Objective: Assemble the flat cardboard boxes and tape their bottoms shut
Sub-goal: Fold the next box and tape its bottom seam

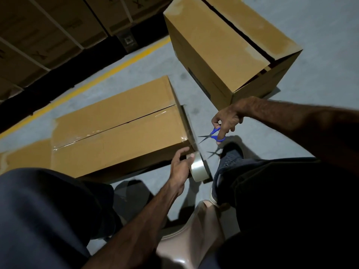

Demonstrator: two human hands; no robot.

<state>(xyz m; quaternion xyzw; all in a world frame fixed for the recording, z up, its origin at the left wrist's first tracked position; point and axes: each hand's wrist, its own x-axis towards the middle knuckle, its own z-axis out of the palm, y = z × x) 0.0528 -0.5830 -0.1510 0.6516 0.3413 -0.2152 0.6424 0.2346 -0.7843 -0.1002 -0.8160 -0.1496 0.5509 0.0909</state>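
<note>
A brown cardboard box lies on the floor in front of me, its flaps closed and a strip of clear tape running along the centre seam. The tape continues down over the box's right end to a roll of clear tape. My left hand grips that roll just below the box's near right corner. My right hand holds blue-handled scissors, blades apart and pointing left at the stretched tape beside the box's end.
A second, taller cardboard box stands behind on the right, flaps closed with a dark gap along its seam. Stacked cartons line the back left behind a yellow floor line. My knees, a blue shoe and a beige plastic seat fill the foreground.
</note>
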